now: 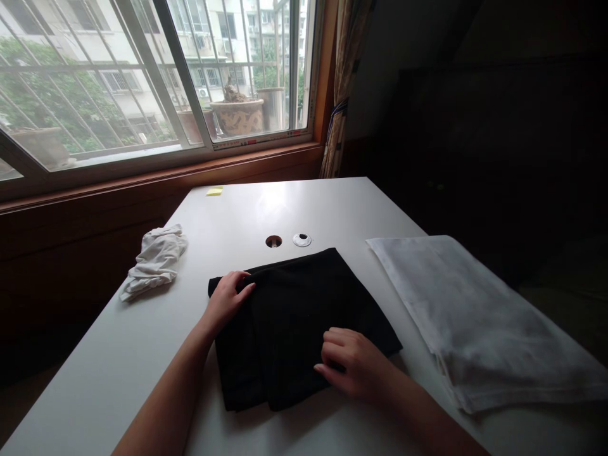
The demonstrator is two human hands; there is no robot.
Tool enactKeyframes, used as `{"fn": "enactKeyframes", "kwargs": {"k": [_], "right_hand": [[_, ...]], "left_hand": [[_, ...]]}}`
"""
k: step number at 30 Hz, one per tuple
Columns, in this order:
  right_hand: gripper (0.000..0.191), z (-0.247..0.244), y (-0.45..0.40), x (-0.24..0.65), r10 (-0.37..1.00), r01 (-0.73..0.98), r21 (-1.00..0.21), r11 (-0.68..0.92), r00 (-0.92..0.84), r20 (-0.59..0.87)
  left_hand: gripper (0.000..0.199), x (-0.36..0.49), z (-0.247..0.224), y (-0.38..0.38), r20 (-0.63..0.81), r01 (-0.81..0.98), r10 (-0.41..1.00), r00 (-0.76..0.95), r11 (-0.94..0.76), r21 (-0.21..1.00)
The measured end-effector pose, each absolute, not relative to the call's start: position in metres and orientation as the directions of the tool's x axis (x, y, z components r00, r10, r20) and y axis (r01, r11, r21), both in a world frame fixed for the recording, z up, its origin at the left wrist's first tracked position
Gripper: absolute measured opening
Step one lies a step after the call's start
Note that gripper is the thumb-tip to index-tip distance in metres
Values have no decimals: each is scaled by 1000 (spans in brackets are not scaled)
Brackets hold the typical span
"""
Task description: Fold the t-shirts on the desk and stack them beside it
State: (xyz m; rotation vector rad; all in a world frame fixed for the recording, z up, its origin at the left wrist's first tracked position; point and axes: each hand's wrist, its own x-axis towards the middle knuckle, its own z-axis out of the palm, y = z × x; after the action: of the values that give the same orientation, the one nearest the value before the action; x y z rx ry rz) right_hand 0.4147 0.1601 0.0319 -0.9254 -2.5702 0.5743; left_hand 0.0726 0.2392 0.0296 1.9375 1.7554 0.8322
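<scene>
A folded black cloth, perhaps a garment, lies in front of me on the white table. On its far left corner rests my left hand, with the thumb apart from the bent fingers. My right hand is over the right-hand part of the cloth, its fingers loosely curled and a gap showing between them and the thumb. I see nothing held in it. Whether its fingertips touch the cloth, I cannot tell.
A folded white cloth lies to the right, and a crumpled white cloth by the left edge. Beyond the black cloth are a round hole and a white grommet cap. A yellow sticky note lies near the far edge, below the window.
</scene>
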Motion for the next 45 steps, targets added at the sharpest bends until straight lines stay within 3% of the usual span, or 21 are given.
{"fn": "enactKeyframes", "kwargs": {"k": [23, 27, 32, 36, 39, 45], "right_hand": [[18, 36, 157, 414, 642, 496, -458, 737, -726, 246], [15, 41, 150, 406, 579, 440, -415, 797, -752, 315], [39, 48, 140, 383, 471, 379, -322, 868, -834, 287], [15, 48, 136, 370, 396, 357, -183, 916, -878, 269], [10, 48, 137, 368, 360, 334, -135, 933, -875, 325], [6, 61, 139, 369, 410, 326, -248, 912, -723, 556]], "left_hand": [[32, 74, 34, 238, 120, 728, 993, 11, -90, 679], [35, 74, 34, 238, 88, 693, 996, -24, -46, 720], [37, 72, 36, 240, 55, 666, 997, -45, -11, 746], [36, 72, 40, 245, 16, 642, 998, -60, 26, 766], [33, 73, 42, 247, 5, 631, 997, -83, 49, 774], [39, 77, 59, 249, 27, 553, 995, -99, 32, 833]]}}
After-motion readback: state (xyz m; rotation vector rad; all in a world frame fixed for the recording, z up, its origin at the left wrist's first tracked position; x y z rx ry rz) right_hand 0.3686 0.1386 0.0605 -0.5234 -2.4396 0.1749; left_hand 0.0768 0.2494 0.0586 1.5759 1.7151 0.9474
